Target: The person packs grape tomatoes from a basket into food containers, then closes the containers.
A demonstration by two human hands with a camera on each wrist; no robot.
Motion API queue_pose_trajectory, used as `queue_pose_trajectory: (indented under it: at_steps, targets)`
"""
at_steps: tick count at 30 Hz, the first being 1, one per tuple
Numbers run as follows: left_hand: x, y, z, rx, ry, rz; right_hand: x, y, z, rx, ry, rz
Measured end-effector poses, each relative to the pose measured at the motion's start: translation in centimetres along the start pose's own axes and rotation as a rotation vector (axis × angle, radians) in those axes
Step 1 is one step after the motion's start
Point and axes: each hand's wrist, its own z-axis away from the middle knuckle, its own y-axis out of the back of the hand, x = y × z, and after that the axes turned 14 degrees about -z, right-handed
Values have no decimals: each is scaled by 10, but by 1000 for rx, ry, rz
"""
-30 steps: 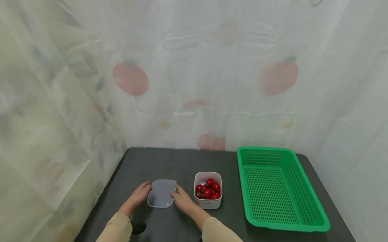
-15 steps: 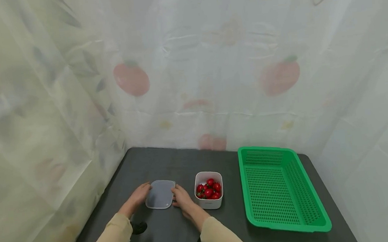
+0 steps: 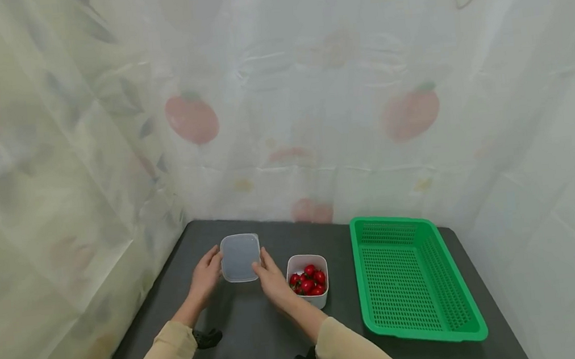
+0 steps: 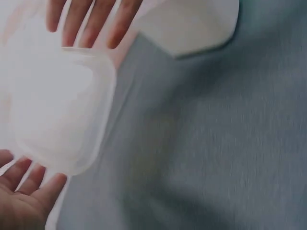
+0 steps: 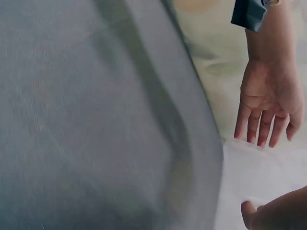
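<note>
Between my two hands is a translucent square plastic lid with rounded corners, raised over the dark table. My left hand holds its left edge, thumb at the rim. On the opposite edge my right hand grips, its thumb near the lower right corner. In the left wrist view the lid is washed out by glare, with fingertips of both hands at its borders. A white square food container stands uncovered just right of my right hand. Several red cherry tomatoes with green stems lie inside it.
A green perforated plastic basket sits on the right side of the dark table. Pale printed curtains hang close behind the table and along its left and right sides.
Both hands have lifted the lid from low over the table, moving it away from me and tilting it up. The container with tomatoes and the green basket have stayed in place.
</note>
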Motion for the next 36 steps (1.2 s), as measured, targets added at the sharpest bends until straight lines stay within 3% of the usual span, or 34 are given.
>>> queue_pose_trajectory:
  at_steps: [7, 13, 22, 29, 36]
  targets:
    - [32, -29, 3, 80, -162, 73, -29, 35, 13, 48, 53, 60]
    - [52, -59, 10, 73, -271, 135, -41, 64, 25, 136, 86, 98]
    - [76, -106, 22, 97, -208, 189, -39, 86, 41, 362, 220, 115]
    - [80, -129, 27, 135, -170, 226, -28, 94, 48, 404, 247, -19]
    - [75, -139, 30, 170, -174, 296, -19, 100, 53, 426, 281, 15]
